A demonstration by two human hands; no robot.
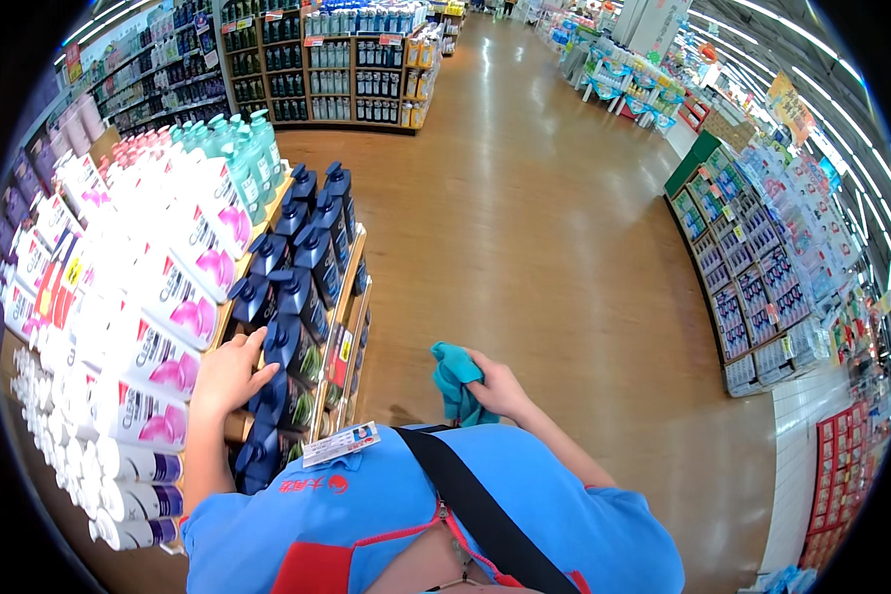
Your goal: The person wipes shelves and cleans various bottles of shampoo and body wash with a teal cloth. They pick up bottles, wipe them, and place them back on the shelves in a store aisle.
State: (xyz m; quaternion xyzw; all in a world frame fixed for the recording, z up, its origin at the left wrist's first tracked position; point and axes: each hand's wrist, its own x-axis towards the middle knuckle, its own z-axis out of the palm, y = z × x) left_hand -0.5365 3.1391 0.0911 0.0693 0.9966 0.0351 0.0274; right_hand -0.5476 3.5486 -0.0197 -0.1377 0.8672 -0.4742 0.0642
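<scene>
My left hand (230, 371) reaches over the top of a wooden display shelf, with fingers and thumb apart. Its fingertips are at a dark navy pump bottle (281, 340), and whether they press on it cannot be told. Rows of similar navy pump bottles (315, 249) stand along the shelf. Just left of that hand are large white Clear bottles (171, 345) with pink petal prints. My right hand (499, 382) holds a bunched teal cloth (457, 379) in front of my body, over the aisle floor.
A price sign (338, 355) hangs on the shelf's aisle side. Green pump bottles (249, 167) stand at its far end. Shelving with bottles (356, 82) crosses ahead on the left. A stocked display (750, 267) lines the aisle's right side. Brown floor (520, 245) runs between.
</scene>
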